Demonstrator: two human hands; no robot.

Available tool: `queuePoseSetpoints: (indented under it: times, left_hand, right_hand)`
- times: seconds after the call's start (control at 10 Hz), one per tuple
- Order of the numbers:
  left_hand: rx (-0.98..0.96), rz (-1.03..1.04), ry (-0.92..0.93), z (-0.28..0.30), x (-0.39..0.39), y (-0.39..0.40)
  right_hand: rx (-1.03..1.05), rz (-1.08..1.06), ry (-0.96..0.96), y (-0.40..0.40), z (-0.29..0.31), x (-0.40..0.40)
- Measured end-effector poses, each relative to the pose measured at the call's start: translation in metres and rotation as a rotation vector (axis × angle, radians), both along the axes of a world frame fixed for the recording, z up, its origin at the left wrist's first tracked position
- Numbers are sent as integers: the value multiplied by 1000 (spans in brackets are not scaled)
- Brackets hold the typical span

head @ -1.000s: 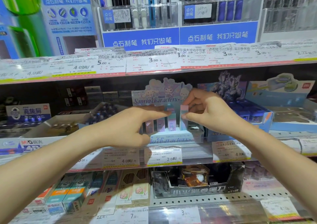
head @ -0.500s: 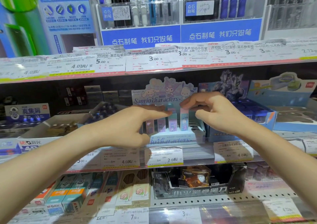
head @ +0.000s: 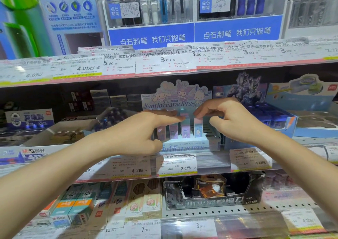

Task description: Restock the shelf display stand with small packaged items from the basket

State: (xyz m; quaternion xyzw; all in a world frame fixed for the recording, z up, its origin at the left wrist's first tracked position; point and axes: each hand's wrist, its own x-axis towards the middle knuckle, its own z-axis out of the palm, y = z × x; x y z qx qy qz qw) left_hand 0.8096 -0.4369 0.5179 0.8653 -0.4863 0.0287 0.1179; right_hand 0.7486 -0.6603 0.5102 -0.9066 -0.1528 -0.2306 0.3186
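Observation:
The Sanrio display stand sits mid-shelf, its cartoon header card behind it. Several small pastel packaged items stand upright in a row in it, among them a pink one at the left and a teal one. My left hand reaches in from the left, fingers straight, tips touching the tops of the middle items. My right hand comes from the right with curled fingers pinching the top of the rightmost pink-and-blue item. The basket is out of view.
Blue product boxes stand right of the stand, and an open white carton stands left of it. Price labels line the shelf edge. A pen display sits on the shelf above. Pencil boxes and a black carton fill the shelf below.
My right hand has lowered the rightmost item into the row and its fingers now curl over its top. My left hand stays on the neighbouring items.

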Motion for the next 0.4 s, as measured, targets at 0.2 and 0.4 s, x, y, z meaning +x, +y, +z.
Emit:
queuePoseSetpoints:
  times: [0.2,0.4]
  left_hand:
    - [-104,25,35,3,-4,-5]
    - [-373,37,-91,3,-17,-5]
  right_hand:
    - [51,20,-35,0,-2,-4]
    - [-15,-1,-335,-6,-8,-15]
